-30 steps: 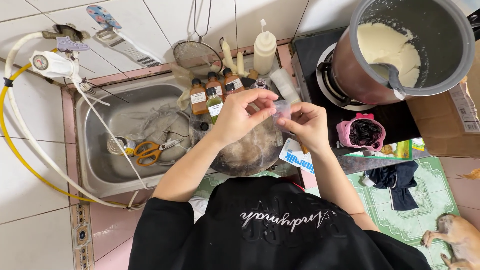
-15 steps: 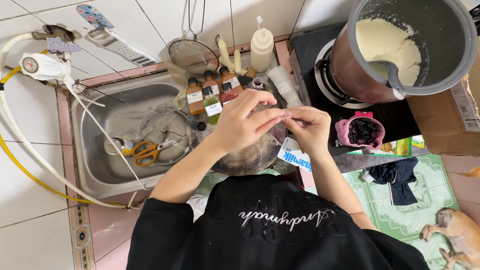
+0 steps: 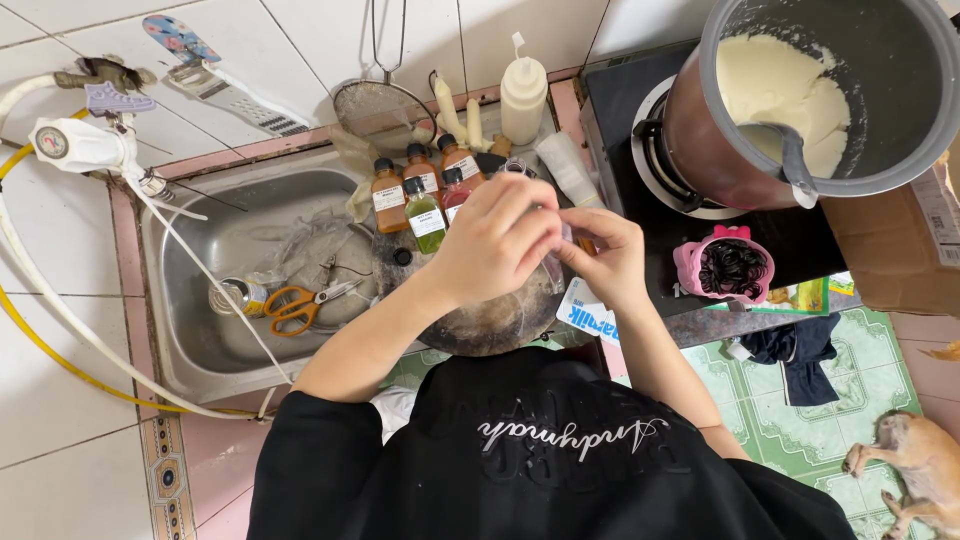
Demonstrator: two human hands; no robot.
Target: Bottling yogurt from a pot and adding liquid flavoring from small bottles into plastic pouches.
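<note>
Above the round dark metal pan (image 3: 490, 325), both hands, left hand (image 3: 495, 240) and right hand (image 3: 605, 255), pinch closed on a small clear plastic packet (image 3: 556, 262), so spills land inside.

Bright, even daylight fills the scene, with no hard shadows; only a soft dark patch lies under the hands, left of the big pot (image 3: 815, 100). The pot's batter is nearly washed out to cream-white, and its metal rim carries a dull sheen. Further left of the pot, the steel sink (image 3: 190, 300) shows mild glare on its wall. Focus is sharp throughout, the fingers slightly soft. Tile lines far left of the pot bow outward, a wide-lens distortion
</note>
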